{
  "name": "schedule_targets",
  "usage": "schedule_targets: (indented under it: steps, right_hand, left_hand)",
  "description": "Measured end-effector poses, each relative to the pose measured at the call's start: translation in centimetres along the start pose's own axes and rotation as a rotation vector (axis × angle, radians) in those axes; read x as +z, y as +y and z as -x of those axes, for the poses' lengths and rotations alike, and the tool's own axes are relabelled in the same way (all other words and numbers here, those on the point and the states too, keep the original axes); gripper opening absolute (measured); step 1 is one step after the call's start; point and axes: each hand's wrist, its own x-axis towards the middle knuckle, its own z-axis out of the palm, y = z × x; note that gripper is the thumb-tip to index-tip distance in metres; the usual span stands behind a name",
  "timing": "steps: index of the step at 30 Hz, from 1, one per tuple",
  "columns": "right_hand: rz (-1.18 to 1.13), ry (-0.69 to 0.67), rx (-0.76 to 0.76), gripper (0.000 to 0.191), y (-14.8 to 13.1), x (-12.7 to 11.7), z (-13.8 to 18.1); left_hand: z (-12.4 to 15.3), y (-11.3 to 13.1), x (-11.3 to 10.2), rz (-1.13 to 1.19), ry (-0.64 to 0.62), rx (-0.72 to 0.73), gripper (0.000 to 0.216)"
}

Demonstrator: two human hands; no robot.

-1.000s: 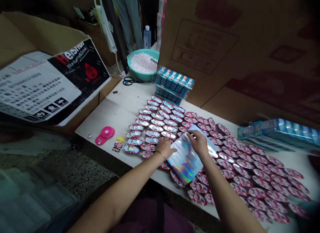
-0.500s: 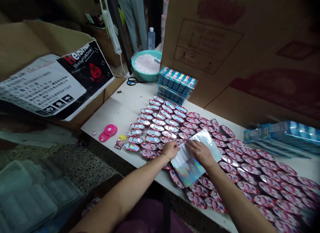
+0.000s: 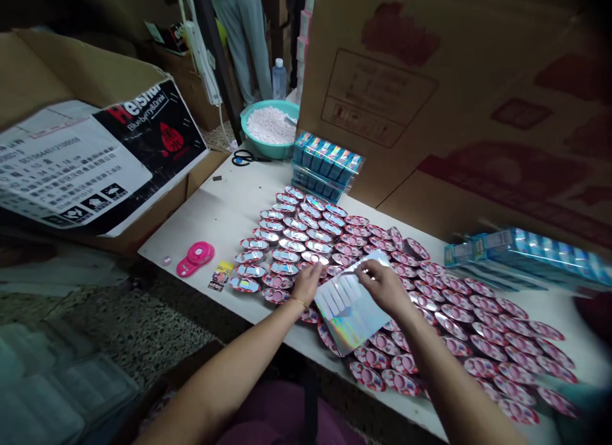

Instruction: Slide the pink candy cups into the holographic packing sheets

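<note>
A shiny holographic sticker sheet (image 3: 361, 317) with pale blank spots lies over the rows of small oval-topped packs. My left hand (image 3: 307, 284) grips its left edge, thumb on top. Above the sheet, my right hand (image 3: 382, 285) has its thumb and forefinger pinched on a small pale strip that looks like a sticker. Around the sheet stand many packs with red-and-pink oval tops (image 3: 377, 357). Those toward the far left have silvery stickers on their oval tops (image 3: 285, 254).
A pink round-headed tool (image 3: 196, 258) and a small printed card (image 3: 220, 275) lie at the left. Behind are scissors (image 3: 248, 158), a teal basin (image 3: 248, 129) of white pieces, blue boxes (image 3: 327, 161) and a tall carton (image 3: 382, 69). Another person's legs (image 3: 243, 43) show beyond.
My right hand has lifted from lying on the sheet to a pinch above it, with a small strip at the fingertips. The left hand still grips the sheet's edge. The view has shifted slightly.
</note>
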Motion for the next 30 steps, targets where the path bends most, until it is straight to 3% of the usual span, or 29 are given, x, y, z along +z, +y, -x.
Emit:
schedule_targets:
  steps: [3, 8, 13, 20, 24, 30]
  right_hand:
    - [-0.188, -0.002, 0.183, 0.024, 0.6, 3.7, -2.1]
    - [-0.277, 0.034, 0.225, 0.024, 1.6, 7.6, -3.2]
    - [-0.117, 0.125, 0.216, 0.023, 1.8, 9.4, -4.1]
    - [0.252, 0.282, 0.186, 0.022, 2.5, 11.5, -5.5]
    - [0.352, 0.259, 0.174, 0.022, 3.0, 11.8, -5.9]
    - [0.394, 0.233, 0.135, 0.022, 3.5, 12.2, -6.3]
  left_hand:
    - [0.5, 0.3, -2.0, 0.274, 0.023, -0.15, 0.058]
    - [-0.6, -0.2, -3.8, 0.304, 0.106, -0.147, 0.042]
    - [-3.2, -1.3, -4.0, 0.031, 0.193, -0.116, 0.022]
    - [-5.1, -1.0, -3.4, -0.624, 0.257, 0.138, 0.019]
    - [-5.3, -1.0, -2.9, -0.765, 0.254, 0.194, 0.019]
    - [-5.3, -1.0, -2.5, -0.857, 0.236, 0.162, 0.018]
